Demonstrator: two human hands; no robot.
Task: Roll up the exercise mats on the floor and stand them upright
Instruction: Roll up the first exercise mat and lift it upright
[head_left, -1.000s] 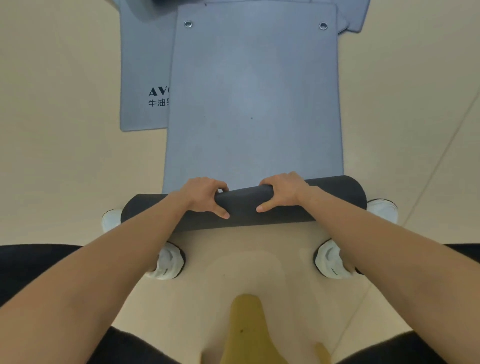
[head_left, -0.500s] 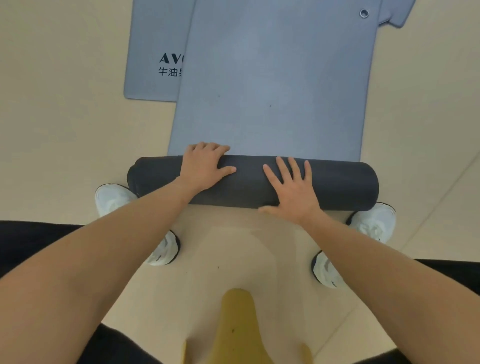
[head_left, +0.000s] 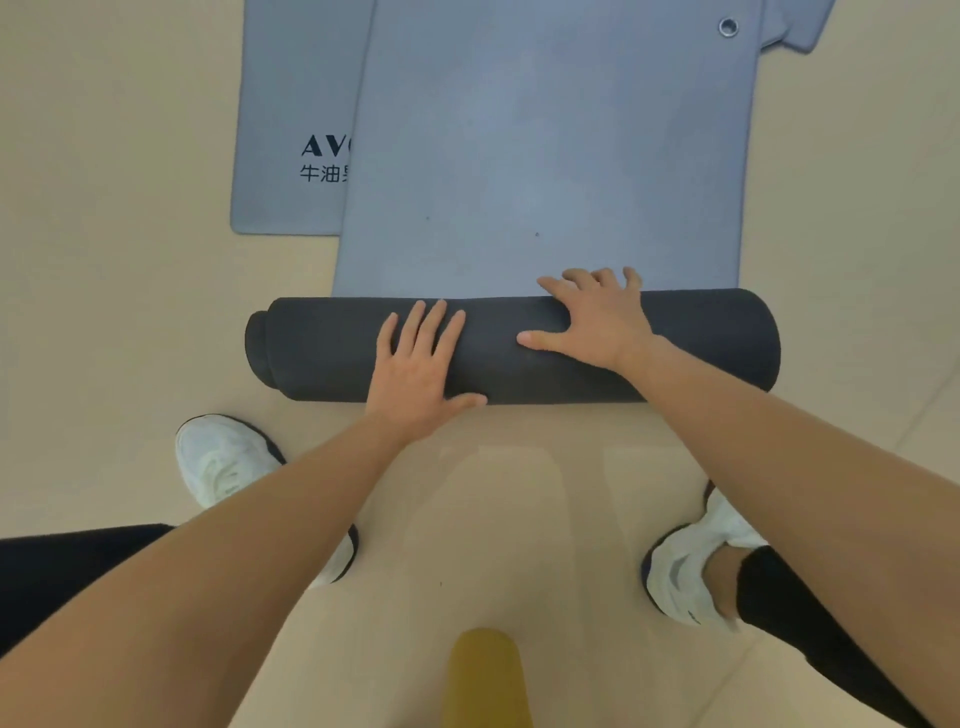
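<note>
Lying far left: second mat, blue-grey and flat on the floor, printed with dark letters "AV" and some characters; its right part is covered by the mat that overlaps it.
Left shoe: white trainer on the floor, below and left of the roll, apart from it.
Roll: dark cylinder lying crosswise on the floor, the rolled part of the top mat; the spiral of its layers shows at the left end.
Left hand: left hand lies palm down on the near side of the roll, left of its middle; its fingers are spread out flat and point away from the person, thumb out to the right at the roll's lower edge, not closed around anything.
Top mat: blue-grey sheet runs flat from the roll's far edge to the top of the view, with a metal eyelet near its far right corner.
Right hand: right hand rests on top of the roll, right of its middle, set farther forward than the left; fingers open and splayed, the tips reaching over the far edge, thumb pointing left.
Right shoe: white trainer at lower right, well apart from the roll, a black trouser leg beside it.
</note>
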